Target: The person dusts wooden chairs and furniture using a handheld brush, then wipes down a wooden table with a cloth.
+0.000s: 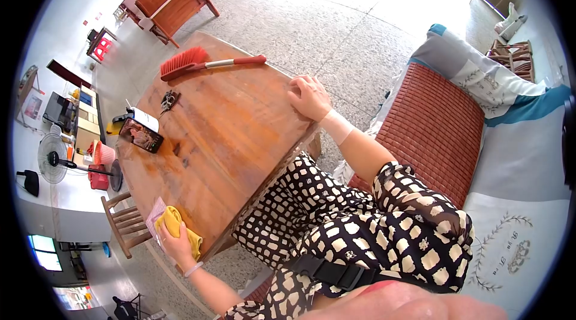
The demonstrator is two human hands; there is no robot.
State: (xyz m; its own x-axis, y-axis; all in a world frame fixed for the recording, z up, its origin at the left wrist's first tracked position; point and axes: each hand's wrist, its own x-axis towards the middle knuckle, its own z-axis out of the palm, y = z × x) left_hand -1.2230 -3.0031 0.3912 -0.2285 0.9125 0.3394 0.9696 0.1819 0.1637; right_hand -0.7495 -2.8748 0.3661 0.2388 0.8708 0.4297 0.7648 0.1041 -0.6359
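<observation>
My left hand (175, 244) rests near the table's lower left corner, its fingers closed over a folded yellow cloth (173, 218). A pinkish cloth or wrapper (155, 212) lies beside the yellow cloth, partly under it. My right hand (309, 98) lies on the edge of the wooden table (222, 134) at its right side, fingers bent slightly over the top and holding nothing. Toward the far end of the table lies a red-bristled brush (184, 65) with a red and white handle.
A phone (141, 135) leans against a white container (145, 119) on the table, with a small dark bunch of keys (170, 101) nearby. A sofa with a red-brown mat (426, 134) stands to the right. A wooden chair (125, 224) and a fan (54, 158) stand left.
</observation>
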